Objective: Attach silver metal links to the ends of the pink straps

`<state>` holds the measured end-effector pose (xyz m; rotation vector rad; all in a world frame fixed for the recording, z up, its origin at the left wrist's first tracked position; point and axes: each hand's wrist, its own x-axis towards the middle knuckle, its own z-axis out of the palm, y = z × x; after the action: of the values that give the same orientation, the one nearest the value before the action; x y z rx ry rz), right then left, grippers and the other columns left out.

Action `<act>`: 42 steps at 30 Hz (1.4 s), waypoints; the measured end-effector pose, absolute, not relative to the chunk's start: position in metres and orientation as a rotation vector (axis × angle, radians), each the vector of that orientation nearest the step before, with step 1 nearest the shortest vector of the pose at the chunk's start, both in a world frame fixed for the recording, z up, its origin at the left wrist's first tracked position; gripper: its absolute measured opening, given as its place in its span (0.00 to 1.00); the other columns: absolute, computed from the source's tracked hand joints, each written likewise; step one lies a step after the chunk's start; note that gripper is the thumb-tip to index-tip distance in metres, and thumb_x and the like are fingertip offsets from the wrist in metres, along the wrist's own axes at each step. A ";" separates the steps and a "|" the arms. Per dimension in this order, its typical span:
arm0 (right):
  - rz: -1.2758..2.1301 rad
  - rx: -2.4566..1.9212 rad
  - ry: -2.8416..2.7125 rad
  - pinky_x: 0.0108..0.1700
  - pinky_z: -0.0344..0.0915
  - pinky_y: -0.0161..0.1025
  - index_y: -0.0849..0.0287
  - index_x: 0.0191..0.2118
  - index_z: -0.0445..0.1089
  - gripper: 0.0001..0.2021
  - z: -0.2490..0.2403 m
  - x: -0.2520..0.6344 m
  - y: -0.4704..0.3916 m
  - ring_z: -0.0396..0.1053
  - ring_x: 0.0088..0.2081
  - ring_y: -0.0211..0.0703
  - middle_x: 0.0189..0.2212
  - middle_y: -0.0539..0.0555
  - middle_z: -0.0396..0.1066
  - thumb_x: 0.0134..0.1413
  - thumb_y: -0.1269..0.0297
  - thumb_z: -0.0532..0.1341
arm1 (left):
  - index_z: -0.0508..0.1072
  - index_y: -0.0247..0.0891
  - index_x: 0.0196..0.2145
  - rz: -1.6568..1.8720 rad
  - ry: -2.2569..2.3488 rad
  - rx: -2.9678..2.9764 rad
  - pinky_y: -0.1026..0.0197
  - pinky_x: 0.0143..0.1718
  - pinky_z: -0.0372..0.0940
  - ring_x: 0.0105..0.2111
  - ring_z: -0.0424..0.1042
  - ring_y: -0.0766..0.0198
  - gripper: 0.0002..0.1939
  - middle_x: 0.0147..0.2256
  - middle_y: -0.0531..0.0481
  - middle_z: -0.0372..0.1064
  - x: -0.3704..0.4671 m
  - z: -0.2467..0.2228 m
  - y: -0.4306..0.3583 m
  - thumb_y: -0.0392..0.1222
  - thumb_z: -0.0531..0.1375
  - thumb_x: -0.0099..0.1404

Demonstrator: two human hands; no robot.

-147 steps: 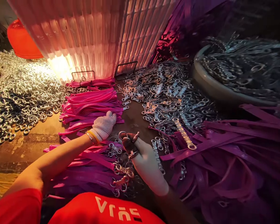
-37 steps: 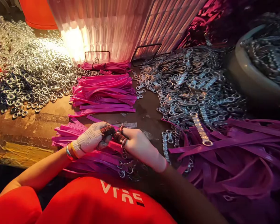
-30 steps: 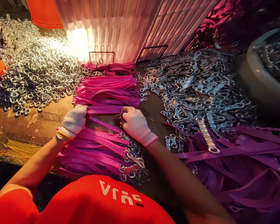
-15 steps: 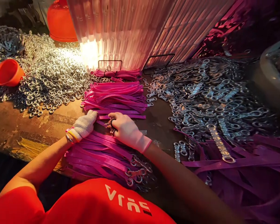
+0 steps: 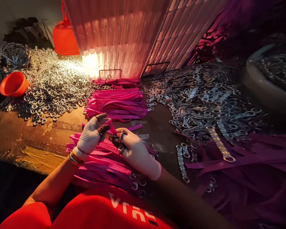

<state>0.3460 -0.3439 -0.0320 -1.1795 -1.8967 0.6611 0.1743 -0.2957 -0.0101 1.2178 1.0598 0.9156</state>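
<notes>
A short pink strap [image 5: 112, 127] is raised between my two gloved hands. My right hand [image 5: 137, 152] is closed on its lower end, with dark, worn fingertips curled inward. At the strap's upper end are the bent fingers of my left hand [image 5: 87, 140], in a dotted white glove; its thumb and fingertips are stained dark. Below both hands lies a bundle of pink straps [image 5: 102, 165] with metal rings at the right end. A second stack of pink straps [image 5: 116, 101] lies just beyond them. The strap's ends are partly hidden by my fingers.
Loose metal rings [image 5: 59, 82] are heaped at left beside an orange cup [image 5: 14, 84] and under a red lamp [image 5: 65, 38]. Metal chain-like pieces [image 5: 200, 101] cover the right side. Purple straps [image 5: 248, 165] lie nearer, and a corrugated panel [image 5: 124, 38] stands behind.
Both hands have come off the tabletop toward my body, raising a pink strap between them. My left fingers have turned upward. The view has shifted slightly.
</notes>
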 end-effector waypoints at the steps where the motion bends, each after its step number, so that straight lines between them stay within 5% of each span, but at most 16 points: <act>1: 0.660 -1.194 -1.866 0.48 0.68 0.43 0.62 0.41 0.70 0.07 -0.031 0.347 -0.348 0.71 0.45 0.47 0.44 0.62 0.72 0.61 0.73 0.56 | 0.68 0.36 0.54 0.867 1.011 1.101 0.69 0.16 0.50 0.16 0.54 0.75 0.23 0.27 0.55 0.66 0.179 -0.011 -0.299 0.47 0.65 0.63; 6: 0.728 -1.205 -1.857 0.47 0.69 0.44 0.61 0.38 0.71 0.08 -0.016 0.362 -0.364 0.71 0.45 0.48 0.44 0.61 0.72 0.63 0.70 0.55 | 0.72 0.35 0.39 0.701 0.853 0.781 0.71 0.14 0.45 0.14 0.47 0.76 0.18 0.16 0.61 0.53 0.193 -0.009 -0.304 0.52 0.67 0.60; 10: 0.543 -1.313 -1.763 0.52 0.67 0.47 0.60 0.44 0.74 0.09 -0.003 0.379 -0.378 0.69 0.53 0.51 0.51 0.63 0.71 0.64 0.67 0.57 | 0.71 0.37 0.43 0.715 0.813 0.754 0.71 0.13 0.44 0.13 0.46 0.78 0.19 0.23 0.58 0.63 0.194 0.001 -0.305 0.51 0.67 0.60; 17: 0.284 -1.724 -2.084 0.34 0.58 0.41 0.60 0.31 0.71 0.09 0.002 0.382 -0.387 0.66 0.33 0.47 0.32 0.59 0.72 0.47 0.78 0.56 | 0.66 0.36 0.28 0.531 0.942 1.240 0.70 0.14 0.48 0.15 0.52 0.74 0.21 0.19 0.57 0.59 0.205 0.009 -0.327 0.56 0.59 0.68; 25: -0.260 -1.692 -2.196 0.31 0.48 0.43 0.59 0.28 0.69 0.10 -0.011 0.376 -0.396 0.59 0.28 0.46 0.28 0.60 0.69 0.53 0.78 0.54 | 0.65 0.36 0.26 0.312 0.880 1.569 0.67 0.21 0.51 0.18 0.55 0.71 0.22 0.19 0.56 0.59 0.207 0.017 -0.323 0.55 0.54 0.71; 31: 0.049 -1.720 -2.151 0.33 0.56 0.42 0.59 0.28 0.69 0.06 -0.025 0.382 -0.396 0.63 0.30 0.47 0.29 0.58 0.70 0.46 0.76 0.57 | 0.70 0.35 0.30 0.332 0.866 2.123 0.64 0.31 0.56 0.28 0.65 0.65 0.09 0.29 0.50 0.70 0.203 -0.011 -0.328 0.39 0.56 0.68; 38: 0.251 -1.868 -2.231 0.41 0.61 0.44 0.63 0.40 0.71 0.14 -0.009 0.378 -0.394 0.69 0.40 0.53 0.41 0.64 0.73 0.47 0.78 0.57 | 0.72 0.35 0.30 0.352 0.935 1.740 0.66 0.27 0.56 0.23 0.60 0.68 0.17 0.23 0.54 0.65 0.202 -0.012 -0.326 0.50 0.56 0.70; 42: 0.495 -2.052 -2.342 0.33 0.55 0.42 0.63 0.40 0.70 0.13 0.002 0.380 -0.390 0.72 0.35 0.51 0.32 0.61 0.75 0.48 0.79 0.56 | 0.73 0.34 0.31 0.407 0.962 1.958 0.65 0.31 0.57 0.28 0.65 0.65 0.14 0.28 0.51 0.71 0.202 -0.020 -0.335 0.46 0.57 0.70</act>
<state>0.3796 -0.3900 0.0024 -2.0515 -2.3424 0.4955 0.2022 -0.3354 -0.0199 1.9577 0.9623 0.4067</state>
